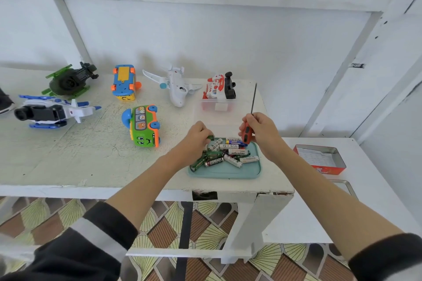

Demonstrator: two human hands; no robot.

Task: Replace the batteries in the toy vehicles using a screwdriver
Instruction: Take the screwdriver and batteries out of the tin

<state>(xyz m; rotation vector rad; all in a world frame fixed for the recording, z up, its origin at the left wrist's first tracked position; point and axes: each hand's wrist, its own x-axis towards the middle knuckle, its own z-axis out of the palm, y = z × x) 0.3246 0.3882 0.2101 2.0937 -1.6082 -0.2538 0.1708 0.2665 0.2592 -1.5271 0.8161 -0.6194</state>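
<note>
A teal tray (228, 172) near the table's front edge holds several loose batteries (230, 154). My left hand (198, 136) hovers over the tray's far left corner and pinches a green battery (210, 137). My right hand (260, 130) grips a screwdriver (247, 131) by its red and black handle, the thin shaft pointing up and away. Toy vehicles lie around: a green bus (143, 125) on its side, a blue and yellow bus (124, 82) upside down, a white plane (174, 84), and a red and white toy (219, 85) on a clear box.
A green helicopter (70, 80) and a blue and white helicopter (52, 110) lie at the table's left. A clear plastic box (217, 105) stands behind the tray. An open red tin (319, 158) sits on a lower white surface to the right.
</note>
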